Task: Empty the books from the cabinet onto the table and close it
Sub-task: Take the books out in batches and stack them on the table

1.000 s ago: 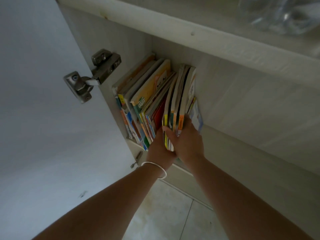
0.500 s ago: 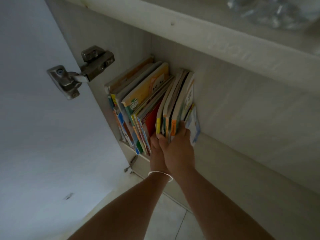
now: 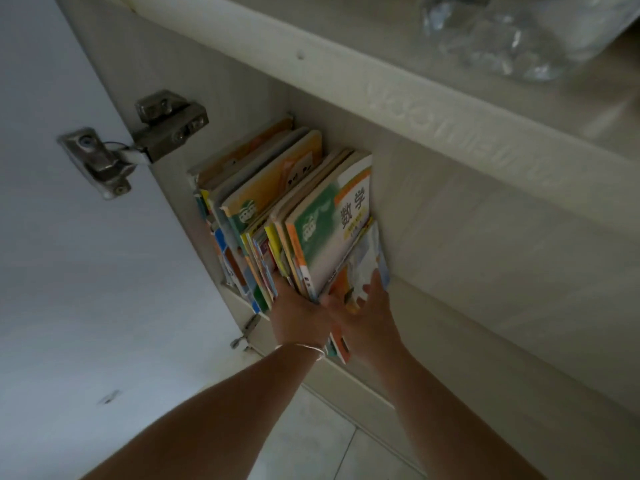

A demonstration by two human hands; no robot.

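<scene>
Pale cabinet (image 3: 485,220) walls fill the view, with the white door (image 3: 69,271) swung open on its metal hinge (image 3: 138,143) and grey floor tiles (image 3: 322,438) below. Schoolbooks (image 3: 277,209) stand packed in a leaning row inside, well left of a clear plastic bag (image 3: 519,39) on the ledge above.

Both hands meet at the near bottom edge of the row. The left hand (image 3: 299,318), with a thin bangle (image 3: 308,348) at the wrist, is closed on the bottom of a bunch of books fronted by a green maths book (image 3: 329,230). That bunch rises up and away from this grip. The right hand (image 3: 372,323) lies flat and open against a thin picture book (image 3: 360,271) just right of the bunch, with the book's low end poking out between the two wrists.

Trouble could come easily. The thin book is only pressed, not pinched, so I think it may slip down to the floor. The books further left lean on the bunch, so they may topple out once it is pulled away.
</scene>
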